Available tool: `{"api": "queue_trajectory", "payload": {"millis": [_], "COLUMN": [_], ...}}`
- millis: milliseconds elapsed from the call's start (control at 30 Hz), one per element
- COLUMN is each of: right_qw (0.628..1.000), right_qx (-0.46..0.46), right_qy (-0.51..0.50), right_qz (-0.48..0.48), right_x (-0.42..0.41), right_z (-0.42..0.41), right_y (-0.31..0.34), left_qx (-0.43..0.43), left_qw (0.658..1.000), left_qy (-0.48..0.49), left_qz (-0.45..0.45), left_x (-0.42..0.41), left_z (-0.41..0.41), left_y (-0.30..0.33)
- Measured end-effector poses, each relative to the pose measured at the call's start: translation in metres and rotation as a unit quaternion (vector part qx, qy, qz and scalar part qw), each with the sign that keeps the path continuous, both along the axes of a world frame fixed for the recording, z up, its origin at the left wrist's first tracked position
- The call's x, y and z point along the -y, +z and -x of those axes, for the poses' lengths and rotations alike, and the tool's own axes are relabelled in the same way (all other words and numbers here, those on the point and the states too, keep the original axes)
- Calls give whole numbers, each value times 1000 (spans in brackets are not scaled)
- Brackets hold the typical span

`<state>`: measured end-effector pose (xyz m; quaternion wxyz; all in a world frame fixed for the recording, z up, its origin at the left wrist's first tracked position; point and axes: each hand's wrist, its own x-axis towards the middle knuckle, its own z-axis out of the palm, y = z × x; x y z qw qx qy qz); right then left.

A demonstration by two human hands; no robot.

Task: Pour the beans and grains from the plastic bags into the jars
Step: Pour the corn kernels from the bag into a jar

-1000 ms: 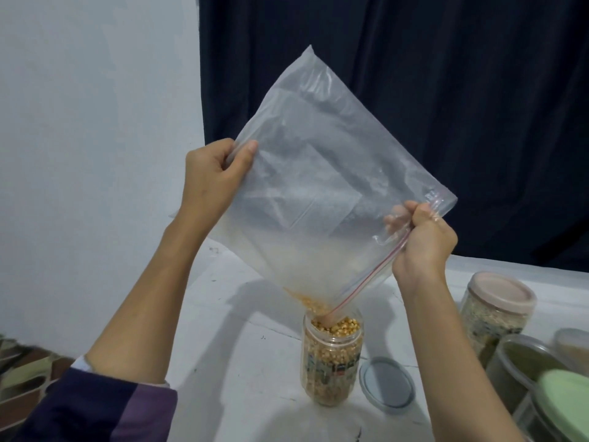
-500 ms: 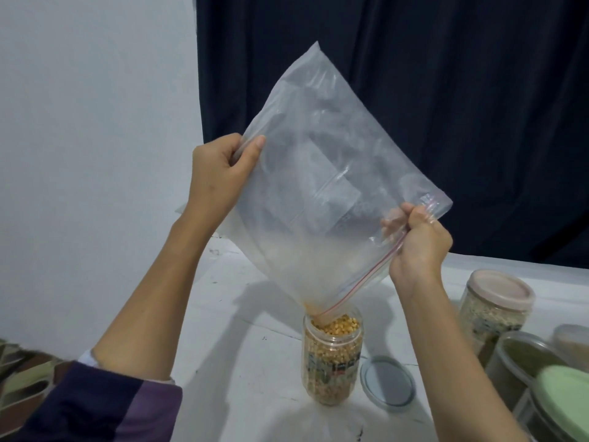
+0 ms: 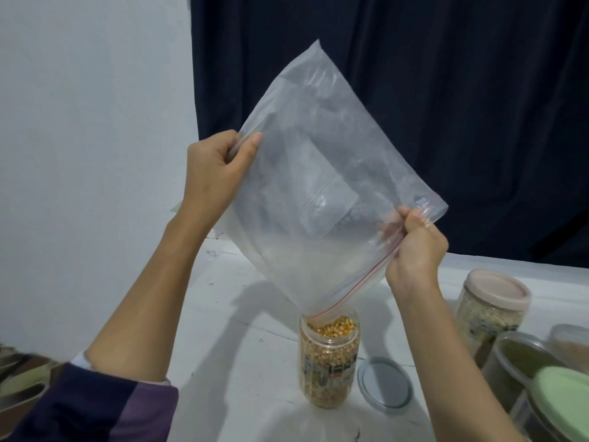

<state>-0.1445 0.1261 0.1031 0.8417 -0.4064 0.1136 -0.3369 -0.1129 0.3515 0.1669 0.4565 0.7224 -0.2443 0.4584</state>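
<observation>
Clear plastic zip bag [image 3: 322, 193] tipped corner-down, pinched high by left hand [image 3: 213, 173], right hand [image 3: 414, 247] gripping the red seal edge. Lowest corner, below both grips, funnels into open clear jar of yellow corn [image 3: 330, 352] on white worktop [image 3: 223, 314]. Looks basically emptied.

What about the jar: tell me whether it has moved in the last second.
No. The jar stands just left of the lid on the table, the same gap as before, with the bag corner in its mouth.
</observation>
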Motion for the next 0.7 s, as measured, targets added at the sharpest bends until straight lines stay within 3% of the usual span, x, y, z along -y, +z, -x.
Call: {"api": "queue_trajectory", "payload": {"millis": [700], "right_qw": [1000], "right_qx": [17], "right_qy": [8], "right_qz": [-21], "right_x": [-1], "right_z": [-3], "right_y": [5], "left_qx": [-12], "left_qw": [1000], "left_qy": [0], "left_qz": [11], "left_x": [-1], "left_z": [-7], "left_y": [-5]}}
